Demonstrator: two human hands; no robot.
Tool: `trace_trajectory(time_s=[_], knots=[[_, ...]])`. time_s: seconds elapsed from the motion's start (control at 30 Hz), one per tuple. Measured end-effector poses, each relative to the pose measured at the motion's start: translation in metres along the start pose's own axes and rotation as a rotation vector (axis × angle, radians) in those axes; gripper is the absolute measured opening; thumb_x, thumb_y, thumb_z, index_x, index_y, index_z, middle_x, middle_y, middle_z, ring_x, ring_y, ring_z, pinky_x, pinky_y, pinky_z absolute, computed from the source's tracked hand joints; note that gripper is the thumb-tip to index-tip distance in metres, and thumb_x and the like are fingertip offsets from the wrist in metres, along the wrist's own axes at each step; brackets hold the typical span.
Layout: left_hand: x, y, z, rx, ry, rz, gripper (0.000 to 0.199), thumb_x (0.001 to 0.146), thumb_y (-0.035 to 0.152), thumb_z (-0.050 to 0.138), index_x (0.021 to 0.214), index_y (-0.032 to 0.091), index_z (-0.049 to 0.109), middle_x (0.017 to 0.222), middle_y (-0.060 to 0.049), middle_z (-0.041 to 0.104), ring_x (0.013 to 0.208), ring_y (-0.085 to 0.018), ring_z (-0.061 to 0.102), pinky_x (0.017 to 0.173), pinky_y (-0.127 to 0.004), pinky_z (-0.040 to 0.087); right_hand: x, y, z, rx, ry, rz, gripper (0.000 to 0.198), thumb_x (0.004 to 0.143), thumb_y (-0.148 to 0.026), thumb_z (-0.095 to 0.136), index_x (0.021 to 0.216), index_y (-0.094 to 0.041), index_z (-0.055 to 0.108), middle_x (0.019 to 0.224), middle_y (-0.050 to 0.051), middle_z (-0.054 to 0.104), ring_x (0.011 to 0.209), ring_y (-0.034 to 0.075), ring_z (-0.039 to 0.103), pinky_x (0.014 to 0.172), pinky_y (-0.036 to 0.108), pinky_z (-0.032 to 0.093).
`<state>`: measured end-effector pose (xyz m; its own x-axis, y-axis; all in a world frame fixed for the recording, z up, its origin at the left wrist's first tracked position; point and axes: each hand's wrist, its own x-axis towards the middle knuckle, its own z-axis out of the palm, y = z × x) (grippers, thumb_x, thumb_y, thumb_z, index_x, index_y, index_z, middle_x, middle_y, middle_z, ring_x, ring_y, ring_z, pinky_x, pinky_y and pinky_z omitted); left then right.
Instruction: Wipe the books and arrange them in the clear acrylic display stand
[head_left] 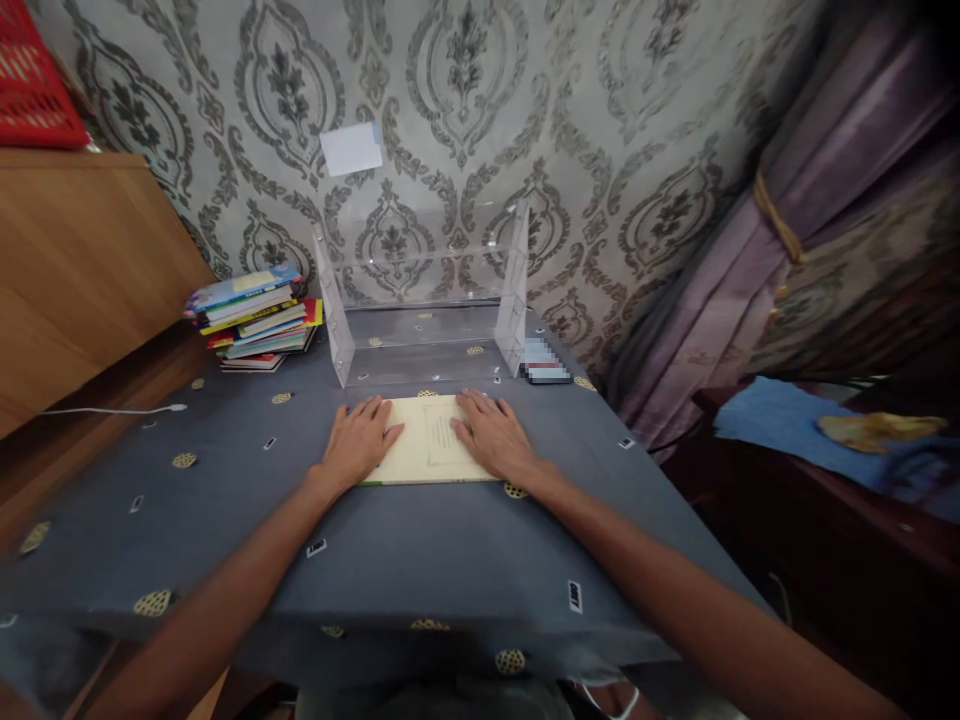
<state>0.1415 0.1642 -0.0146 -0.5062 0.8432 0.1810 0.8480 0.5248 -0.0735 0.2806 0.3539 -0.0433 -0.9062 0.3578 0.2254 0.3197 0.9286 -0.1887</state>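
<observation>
A pale yellow book (416, 445) lies flat on the cloth-covered table, with a framed block of small print on its right half. My left hand (361, 440) rests palm down on its left side, fingers stretched out. On the right side, my right hand (495, 438) presses flat in the same way, fingers extended. Neither hand is wrapped round anything. Just beyond the book stands a clear plastic rack (427, 325) with transparent side panels and shelves.
Several stacked books (259, 318) stand at the back left, near a wooden cabinet (82, 270). A white cable (120, 410) lies on the left. A blurred-out flat item (545, 362) is right of the rack. A purple curtain (742, 250) hangs at the right.
</observation>
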Motion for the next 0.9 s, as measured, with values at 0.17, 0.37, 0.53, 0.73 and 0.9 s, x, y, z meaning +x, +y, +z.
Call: trace_trajectory(time_s=[0.17, 0.37, 0.53, 0.73, 0.9], knots=[[-0.004, 0.004, 0.004, -0.026, -0.046, 0.172, 0.051, 0.105, 0.046, 0.039, 0.144, 0.015, 0.050, 0.154, -0.018, 0.047, 0.145, -0.031, 0.042, 0.119, -0.060, 0.026, -0.001, -0.003, -0.001, 0.017, -0.011, 0.020, 0.046, 0.102, -0.031, 0.037, 0.143, -0.013, 0.049, 0.157, 0.016, 0.044, 0.146, 0.030, 0.039, 0.117, 0.056, 0.031], [-0.024, 0.018, 0.005, -0.169, -0.116, 0.571, 0.047, 0.109, 0.042, 0.028, 0.154, 0.032, 0.037, 0.164, -0.004, 0.034, 0.153, -0.024, 0.026, 0.123, -0.054, 0.022, -0.001, -0.002, 0.000, 0.027, 0.003, -0.001, 0.045, 0.102, -0.030, 0.036, 0.142, -0.014, 0.050, 0.157, 0.016, 0.044, 0.146, 0.030, 0.040, 0.116, 0.058, 0.032], [-0.044, 0.003, 0.008, -0.211, -0.068, 0.632, 0.045, 0.110, 0.032, 0.027, 0.153, 0.033, 0.039, 0.160, -0.002, 0.041, 0.151, -0.021, 0.031, 0.123, -0.052, 0.026, -0.002, -0.001, 0.000, 0.038, -0.028, 0.013, 0.047, 0.103, -0.032, 0.037, 0.145, -0.014, 0.048, 0.158, 0.017, 0.041, 0.146, 0.029, 0.039, 0.118, 0.056, 0.030], [-0.064, -0.031, 0.012, -0.285, 0.070, 0.647, 0.043, 0.107, 0.024, 0.036, 0.148, 0.032, 0.047, 0.149, -0.003, 0.055, 0.142, -0.019, 0.046, 0.118, -0.047, 0.037, -0.005, -0.002, -0.012, -0.014, 0.038, -0.026, 0.036, 0.103, -0.028, 0.040, 0.129, -0.015, 0.061, 0.145, 0.017, 0.057, 0.136, 0.030, 0.051, 0.114, 0.054, 0.036], [-0.070, -0.038, 0.017, -0.355, 0.177, 0.616, 0.037, 0.105, 0.023, 0.043, 0.138, 0.028, 0.059, 0.141, -0.004, 0.062, 0.136, -0.019, 0.054, 0.113, -0.046, 0.046, -0.016, -0.030, -0.013, -0.095, 0.088, -0.214, 0.034, 0.103, -0.022, 0.039, 0.116, -0.011, 0.068, 0.130, 0.019, 0.067, 0.132, 0.031, 0.055, 0.118, 0.053, 0.030]])
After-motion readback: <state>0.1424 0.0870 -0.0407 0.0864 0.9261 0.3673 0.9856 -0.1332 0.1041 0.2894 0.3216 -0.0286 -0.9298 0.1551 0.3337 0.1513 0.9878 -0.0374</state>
